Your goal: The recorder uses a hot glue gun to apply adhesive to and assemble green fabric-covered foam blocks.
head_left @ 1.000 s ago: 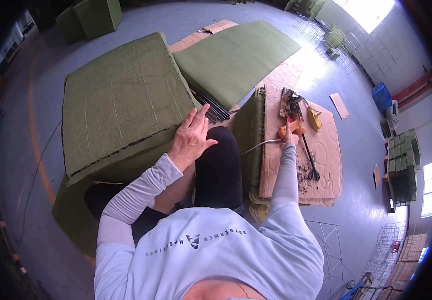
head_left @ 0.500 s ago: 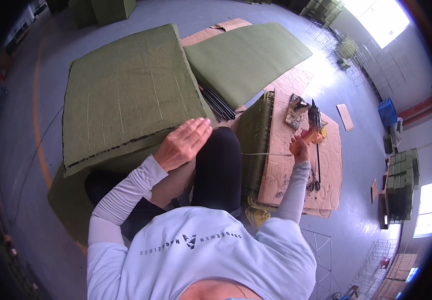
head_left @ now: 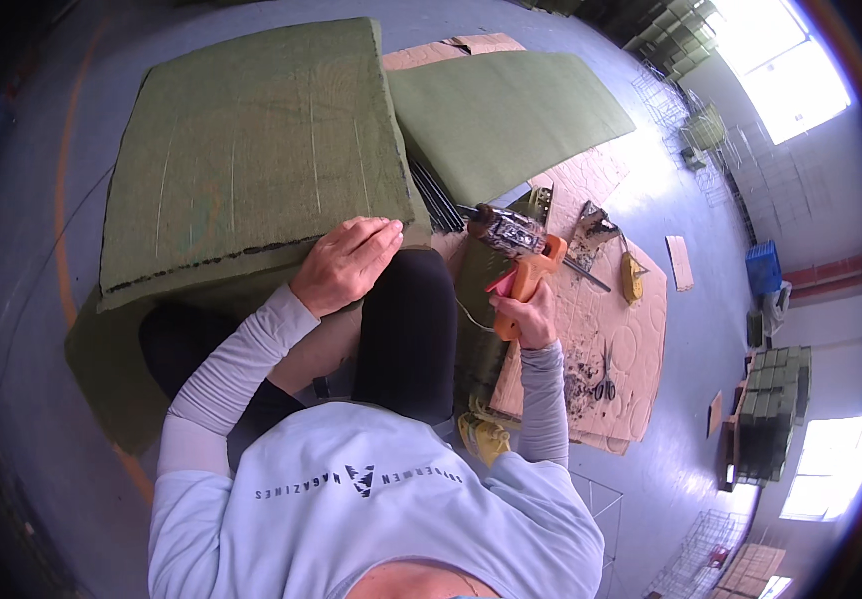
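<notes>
A large green fabric-covered panel (head_left: 251, 150) tilts up before me, with pale lines down its face and a dark uneven strip along its near edge. My left hand (head_left: 346, 265) lies flat on the panel's near right corner, fingers extended. My right hand (head_left: 529, 314) is wrapped round the orange handle of a glue gun (head_left: 526, 265), whose barrel is crusted with dark residue. The gun's tip points left, toward the panel, and is apart from it. A pale cord runs from the gun's handle, beside my right knee.
To the right lies stained cardboard (head_left: 641, 339) with scissors (head_left: 604, 377), a yellow-handled tool (head_left: 632, 278) and a blackened piece (head_left: 591, 228). Black rods (head_left: 434, 200) lie beyond my knee, under a flat green sheet (head_left: 511, 120). Stacked green boxes (head_left: 776, 409) stand at far right.
My right hand has brought the glue gun up off the cardboard and leftward, its barrel now pointing left. My left hand stays on the panel's corner.
</notes>
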A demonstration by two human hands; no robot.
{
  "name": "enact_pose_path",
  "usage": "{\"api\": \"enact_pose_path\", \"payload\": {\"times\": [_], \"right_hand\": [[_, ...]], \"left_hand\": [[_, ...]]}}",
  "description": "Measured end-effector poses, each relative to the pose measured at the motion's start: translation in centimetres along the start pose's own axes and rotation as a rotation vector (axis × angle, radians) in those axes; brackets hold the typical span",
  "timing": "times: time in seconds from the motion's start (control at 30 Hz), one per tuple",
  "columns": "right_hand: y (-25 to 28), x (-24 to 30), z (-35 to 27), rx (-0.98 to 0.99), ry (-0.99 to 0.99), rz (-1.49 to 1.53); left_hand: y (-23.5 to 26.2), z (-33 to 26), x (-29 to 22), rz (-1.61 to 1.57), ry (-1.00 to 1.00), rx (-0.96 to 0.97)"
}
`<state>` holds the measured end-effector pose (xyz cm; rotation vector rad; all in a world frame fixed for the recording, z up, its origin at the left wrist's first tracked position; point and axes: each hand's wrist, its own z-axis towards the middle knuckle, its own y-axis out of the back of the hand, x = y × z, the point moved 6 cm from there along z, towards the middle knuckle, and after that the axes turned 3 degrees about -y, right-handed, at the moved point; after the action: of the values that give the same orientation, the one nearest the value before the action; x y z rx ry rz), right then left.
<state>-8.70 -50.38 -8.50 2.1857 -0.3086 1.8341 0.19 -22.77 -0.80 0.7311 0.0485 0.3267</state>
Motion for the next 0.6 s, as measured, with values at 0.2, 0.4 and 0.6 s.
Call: {"api": "enact_pose_path", "payload": {"times": [0.2,0.4,0.6], "right_hand": [[-0.8,1.3,1.4,0.081,0.072,-0.165],[-1.2,1.1,2.4,0.096,0.069,-0.214],[-1.4,-1.6,2.7,0.085,-0.102,-0.053]], "left_hand": [[-0.1,-0.1,0.0,0.008,0.045,-0.054],[-0.4,-0.2,-0.1,-0.025,0.075,-0.107],[-0.8,0.7,-0.2,-0.008,0.142,-0.082]]}}
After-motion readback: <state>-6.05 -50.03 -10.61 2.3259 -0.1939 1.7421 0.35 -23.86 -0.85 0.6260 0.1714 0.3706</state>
